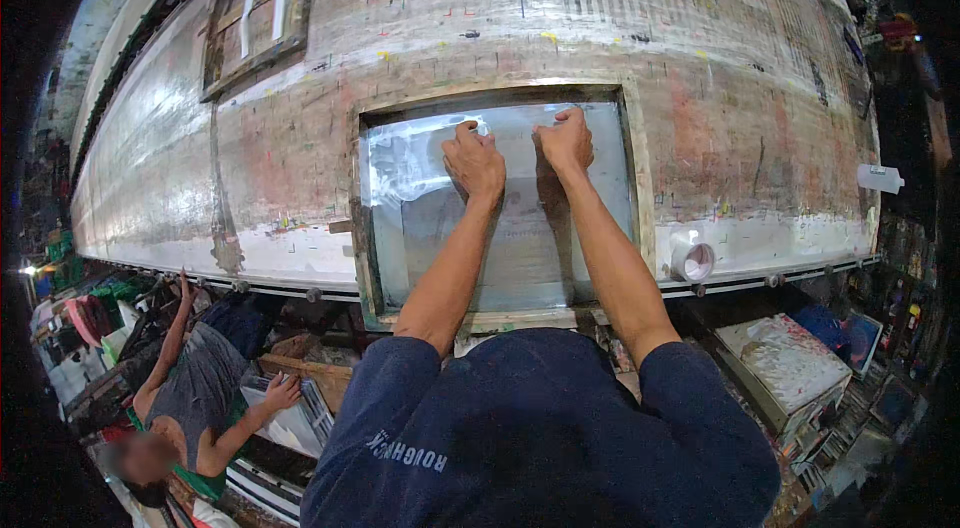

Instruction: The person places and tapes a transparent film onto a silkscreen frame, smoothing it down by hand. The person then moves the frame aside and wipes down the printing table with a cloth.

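A wooden-framed screen (646, 198) lies flat on the long table in front of me, its pale, translucent mesh (520, 238) stretched inside the frame. Both my arms reach over it to its far part. My left hand (473, 163) is closed with bent fingers, beside a shiny, wet-looking or film-like patch (405, 163) on the mesh. To its right, my right hand (566, 140) is closed too, thumb against curled fingers, near the far rim. Whatever either hand pinches is too thin or too hidden to make out. A gap separates the two hands.
The stained long table (740, 128) extends to both sides. A white round container (692, 258) stands right of the screen, a white bottle (880, 178) at the right edge. Another wooden frame (212, 58) lies far left. A co-worker (200, 368) is at lower left.
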